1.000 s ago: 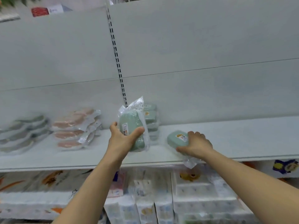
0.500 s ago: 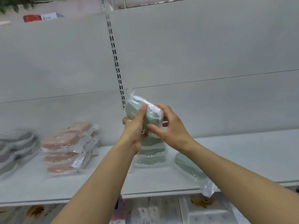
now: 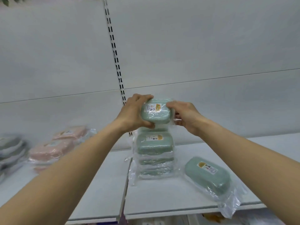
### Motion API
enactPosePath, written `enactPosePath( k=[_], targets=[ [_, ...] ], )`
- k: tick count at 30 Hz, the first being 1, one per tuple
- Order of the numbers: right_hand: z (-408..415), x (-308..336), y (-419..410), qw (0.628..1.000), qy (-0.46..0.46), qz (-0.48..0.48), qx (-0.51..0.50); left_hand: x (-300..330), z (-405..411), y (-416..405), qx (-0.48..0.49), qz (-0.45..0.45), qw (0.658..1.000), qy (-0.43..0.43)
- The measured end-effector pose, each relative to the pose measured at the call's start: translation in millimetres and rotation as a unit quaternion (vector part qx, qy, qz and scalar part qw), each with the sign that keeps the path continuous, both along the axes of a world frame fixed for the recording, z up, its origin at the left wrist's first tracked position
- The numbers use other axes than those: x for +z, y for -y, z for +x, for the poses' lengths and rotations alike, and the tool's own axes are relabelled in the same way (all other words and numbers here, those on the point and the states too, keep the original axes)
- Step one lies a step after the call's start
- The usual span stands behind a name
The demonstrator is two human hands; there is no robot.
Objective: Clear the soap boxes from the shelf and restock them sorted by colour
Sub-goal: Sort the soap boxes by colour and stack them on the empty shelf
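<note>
From the head camera, the green soap box [image 3: 155, 113] that half a second ago stood tilted between both hands is now turned flat, label up, and held just above the green stack [image 3: 155, 153]; the view has also shifted upward, so the lower shelves have dropped out of sight. The left hand [image 3: 134, 113] grips the box's left end, fingers curled over the far edge and thumb under the near one. The right hand [image 3: 186, 116] holds the right end the same way, fingers bent over the crinkled wrap.

The box is a rounded, pale green oblong sealed in clear, glossy plastic film with a small white and orange label. The stack beneath is made of like boxes, their loose film spreading at the sides. A lone green box [image 3: 208, 175] lies slantwise near the front edge of the shelf [image 3: 170, 198], its film tail hanging over that edge. Toward the shelf's left end sit blurred pink boxes [image 3: 53, 148] and, at the far left, grey boxes [image 3: 11, 148].

The shelf is flat, matt white board; behind it rises a white back panel [image 3: 203, 46] with a slotted upright [image 3: 115, 57].
</note>
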State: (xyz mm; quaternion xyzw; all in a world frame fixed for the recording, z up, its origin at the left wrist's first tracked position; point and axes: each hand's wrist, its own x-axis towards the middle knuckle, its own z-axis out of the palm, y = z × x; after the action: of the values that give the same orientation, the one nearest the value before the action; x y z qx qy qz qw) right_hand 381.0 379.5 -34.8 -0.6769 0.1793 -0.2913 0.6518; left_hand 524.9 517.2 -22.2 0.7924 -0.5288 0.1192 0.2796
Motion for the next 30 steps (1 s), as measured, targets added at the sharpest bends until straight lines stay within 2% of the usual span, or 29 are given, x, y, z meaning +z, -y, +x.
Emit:
enactPosePath(
  k=[2, 5, 8, 11, 15, 20, 22, 24, 27, 30],
  targets=[
    [-2.4, -9.6, 12.0, 0.998, -0.042, -0.042, -0.036, 2.4, 11.6, 10.3, 0.029, 0.015, 0.999, -0.018],
    [-24.0, -31.5, 29.4, 0.969, -0.182, -0.15, -0.073, -2.5, 24.1, 24.8, 0.071, 0.068, 0.994, -0.054],
    [-53.3, -52.7, 34.7, 0.913, -0.334, -0.233, -0.004, -14.5, 31.6, 35.7, 0.092, 0.141, 0.983, -0.071],
    [-69.6, -71.4, 30.0, 0.853, -0.447, -0.262, 0.063, -20.3, 35.5, 41.0, 0.09, 0.152, 0.978, -0.115],
    [-71.1, -89.9, 22.1, 0.796, -0.514, -0.308, 0.085, -22.2, 32.5, 39.5, 0.071, 0.106, 0.979, -0.161],
    [-69.1, -93.4, 15.0, 0.777, -0.527, -0.341, 0.046, -29.3, 21.3, 28.2, 0.085, 0.045, 0.985, -0.144],
    [-74.5, -85.3, 17.9, 0.788, -0.515, -0.338, 0.01, -29.1, 9.8, 17.3, 0.083, -0.006, 0.99, -0.118],
    [-82.1, -71.2, 26.6, 0.834, -0.469, -0.288, -0.029, -28.8, -5.1, 1.6, 0.068, -0.048, 0.993, -0.084],
    [-90.8, -39.7, 36.4, 0.933, -0.33, -0.135, -0.06, -31.6, -30.5, -26.1, 0.037, -0.121, 0.989, -0.07],
    [-89.8, -9.5, 27.2, 0.981, -0.182, 0.026, -0.06, -36.2, -65.3, -46.3, -0.003, -0.173, 0.983, -0.064]
  ],
)
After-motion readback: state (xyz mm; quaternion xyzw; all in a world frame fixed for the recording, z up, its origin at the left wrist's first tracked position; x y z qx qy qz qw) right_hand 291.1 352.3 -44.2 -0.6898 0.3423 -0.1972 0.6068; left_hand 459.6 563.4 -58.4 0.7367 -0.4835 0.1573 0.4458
